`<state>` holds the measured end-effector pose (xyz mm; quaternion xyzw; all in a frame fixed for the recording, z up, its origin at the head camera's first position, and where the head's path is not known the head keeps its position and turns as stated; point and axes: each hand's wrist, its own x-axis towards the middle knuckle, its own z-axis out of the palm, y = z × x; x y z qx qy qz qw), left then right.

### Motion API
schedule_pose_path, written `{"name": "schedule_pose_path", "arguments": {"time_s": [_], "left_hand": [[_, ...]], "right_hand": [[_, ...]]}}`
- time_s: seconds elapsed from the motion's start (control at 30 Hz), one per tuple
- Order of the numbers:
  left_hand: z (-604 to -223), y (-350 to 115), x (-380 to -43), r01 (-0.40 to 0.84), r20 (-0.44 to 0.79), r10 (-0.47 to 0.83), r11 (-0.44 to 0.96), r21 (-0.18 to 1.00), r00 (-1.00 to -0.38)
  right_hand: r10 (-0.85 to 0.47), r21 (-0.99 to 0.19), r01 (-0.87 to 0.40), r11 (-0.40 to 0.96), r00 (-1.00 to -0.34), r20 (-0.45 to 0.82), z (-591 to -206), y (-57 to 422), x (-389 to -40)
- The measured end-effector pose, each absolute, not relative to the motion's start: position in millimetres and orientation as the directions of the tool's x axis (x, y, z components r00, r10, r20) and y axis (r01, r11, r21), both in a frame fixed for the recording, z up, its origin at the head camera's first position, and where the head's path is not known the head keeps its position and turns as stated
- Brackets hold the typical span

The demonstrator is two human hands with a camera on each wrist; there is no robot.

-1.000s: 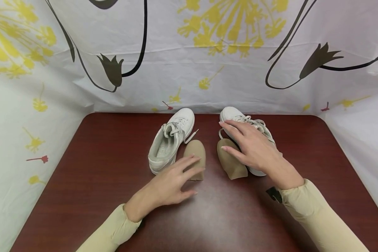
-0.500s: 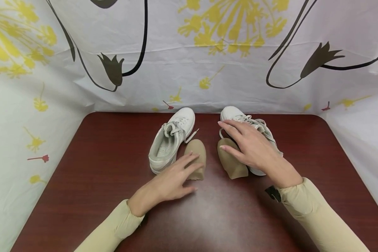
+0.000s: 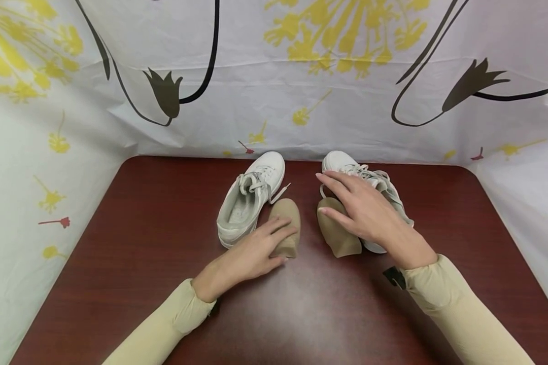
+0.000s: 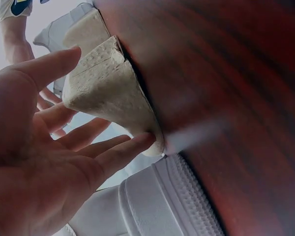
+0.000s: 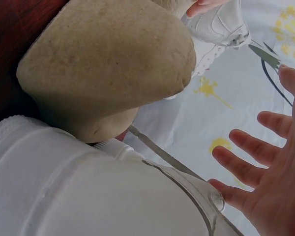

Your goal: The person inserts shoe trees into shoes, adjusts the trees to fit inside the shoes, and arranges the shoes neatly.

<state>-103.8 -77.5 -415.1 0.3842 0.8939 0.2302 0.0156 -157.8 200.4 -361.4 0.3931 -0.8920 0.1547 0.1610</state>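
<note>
My left hand (image 3: 248, 256) reaches over the left tan moulded shoe insert (image 3: 285, 207) with its fingers spread and loosely bent. In the left wrist view the thumb stands apart from the insert (image 4: 108, 93), while one fingertip overlaps its narrow end; whether it touches, I cannot tell. Over the right shoe insert (image 3: 338, 235) and the right white sneaker (image 3: 340, 161) hovers my right hand (image 3: 367, 208), fingers spread, holding nothing in the right wrist view. The left white sneaker (image 3: 237, 218) stands beside the left insert. My right hand covers part of the right sneaker.
A dark red-brown table (image 3: 132, 243) lies under everything. Behind it hangs a white cloth (image 3: 255, 86) with yellow and grey flower prints, also at both sides. A loose shoelace (image 3: 279, 193) trails from the left sneaker toward the left insert.
My left hand has moved slightly forward and closer over the left insert, its thumb coming nearer the insert's end. The right hand has hardly moved. The head view has tilted down a little.
</note>
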Motion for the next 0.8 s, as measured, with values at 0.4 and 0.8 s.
{"name": "schedule_pose_path", "arguments": {"time_s": [0.4, 0.8], "left_hand": [[-416.9, -75.8, -104.8, 0.66, 0.14, 0.675, 0.619, 0.426, -0.724], [-415.7, -75.6, -106.2, 0.614, 0.097, 0.652, 0.64, 0.462, -0.752]], "right_hand": [[-0.656, -0.158, -0.754, 0.638, -0.639, 0.401, -362.6, 192.0, -161.8], [-0.647, -0.182, -0.734, 0.654, -0.668, 0.368, -367.9, 188.8, -163.7]]}}
